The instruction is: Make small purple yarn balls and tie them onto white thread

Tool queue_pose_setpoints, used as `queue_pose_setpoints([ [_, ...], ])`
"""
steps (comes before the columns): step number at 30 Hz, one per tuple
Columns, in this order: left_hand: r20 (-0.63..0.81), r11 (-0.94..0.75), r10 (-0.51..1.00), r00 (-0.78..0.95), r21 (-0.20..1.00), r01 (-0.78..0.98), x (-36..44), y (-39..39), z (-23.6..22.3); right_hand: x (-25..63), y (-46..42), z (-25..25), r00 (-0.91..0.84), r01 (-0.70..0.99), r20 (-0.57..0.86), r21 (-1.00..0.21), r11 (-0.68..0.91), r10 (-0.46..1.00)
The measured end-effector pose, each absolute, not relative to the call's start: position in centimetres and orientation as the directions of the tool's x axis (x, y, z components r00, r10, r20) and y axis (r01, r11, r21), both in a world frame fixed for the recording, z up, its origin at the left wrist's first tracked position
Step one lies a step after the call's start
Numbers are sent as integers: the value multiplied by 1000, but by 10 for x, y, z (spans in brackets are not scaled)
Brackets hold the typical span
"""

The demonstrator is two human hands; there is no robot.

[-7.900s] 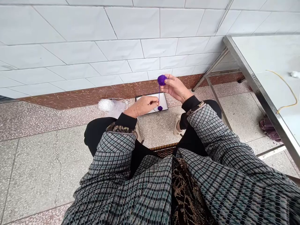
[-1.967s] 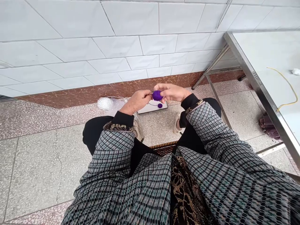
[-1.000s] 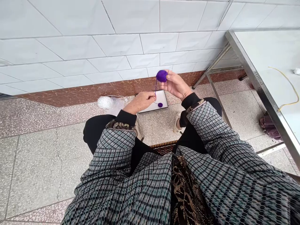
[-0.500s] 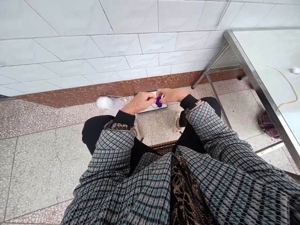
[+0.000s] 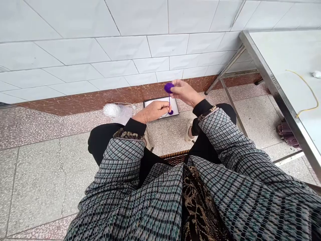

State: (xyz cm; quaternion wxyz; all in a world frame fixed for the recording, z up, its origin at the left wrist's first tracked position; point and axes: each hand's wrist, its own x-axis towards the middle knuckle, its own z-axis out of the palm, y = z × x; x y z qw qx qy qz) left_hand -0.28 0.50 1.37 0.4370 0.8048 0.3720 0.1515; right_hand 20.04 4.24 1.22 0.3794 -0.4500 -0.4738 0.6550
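Note:
A purple ball of yarn (image 5: 169, 88) is held up in the fingers of my right hand (image 5: 185, 91), near the foot of the wall. From it a purple strand (image 5: 169, 99) runs down to my left hand (image 5: 155, 110), whose thumb and finger are pinched on it. Just under the left fingertips shows a small round purple piece (image 5: 171, 112); whether it hangs from the hand or lies below, I cannot tell. Beneath both hands is a white tray (image 5: 176, 106) with a dark rim, with a thin dark line of thread partly hidden by the left hand.
White yarn (image 5: 111, 110) in clear plastic lies on the floor left of the tray. A metal-edged table (image 5: 273, 78) stands at right, with a yellow cord (image 5: 311, 92) on top and a dark reddish bundle (image 5: 288, 135) beneath. The tiled wall (image 5: 160, 65) rises close ahead.
My right hand has lifted the purple ball up and away from my left hand, stretching the strand between them. The left hand has shifted slightly to the right and the small purple piece now shows.

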Motion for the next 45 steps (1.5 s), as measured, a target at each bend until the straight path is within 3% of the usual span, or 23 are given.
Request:
queue_pose_setpoints([
  [4, -40, -352, 787, 615, 790, 502, -9, 8, 14, 199, 36, 9, -485, 368, -383, -905, -214, 786],
  [6, -22, -336, 833, 553, 774, 537, -13, 10, 13, 202, 34, 12, -627, 451, -433, -879, -151, 648],
  [9, -5, -309, 877, 480, 760, 572, -18, 14, 12, 208, 33, 18, -738, 332, -381, -924, -192, 557],
  [13, 17, -291, 900, 436, 768, 571, -17, 15, 12, 211, 37, 21, -613, -30, -259, -936, -350, 746],
  [17, -13, -300, 874, 486, 773, 559, -7, 12, 9, 209, 44, 18, -387, -248, -188, -922, -299, 903],
  [20, -50, -349, 789, 613, 784, 513, 0, 8, 7, 203, 46, 11, -269, -186, -187, -952, -242, 945],
  [22, -43, -374, 762, 646, 784, 495, 0, 6, 6, 199, 45, 6, -261, -8, -224, -972, -234, 939],
  [25, 18, -379, 814, 580, 773, 508, -6, 8, 7, 196, 38, 6, -388, 293, -351, -923, -248, 852],
  [27, 61, -371, 859, 509, 759, 535, -12, 11, 7, 197, 34, 12, -506, 358, -419, -897, -259, 754],
  [30, 83, -357, 890, 449, 740, 570, -18, 15, 6, 202, 30, 21, -614, 281, -425, -905, -319, 665],
  [33, 73, -342, 899, 432, 734, 587, -19, 17, 5, 206, 32, 23, -641, 89, -376, -903, -421, 670],
  [37, 35, -325, 894, 447, 737, 592, -12, 16, 3, 207, 38, 21, -495, -272, -232, -874, -403, 837],
  [39, 3, -343, 861, 508, 740, 578, -8, 14, 2, 205, 41, 18, -376, -356, -200, -871, -340, 905],
  [42, -20, -397, 789, 614, 746, 535, -3, 11, 2, 202, 44, 10, -275, -311, -209, -904, -293, 938],
  [45, 2, -430, 757, 654, 755, 495, -3, 9, 4, 199, 46, 0, -255, -159, -212, -953, -257, 943],
])
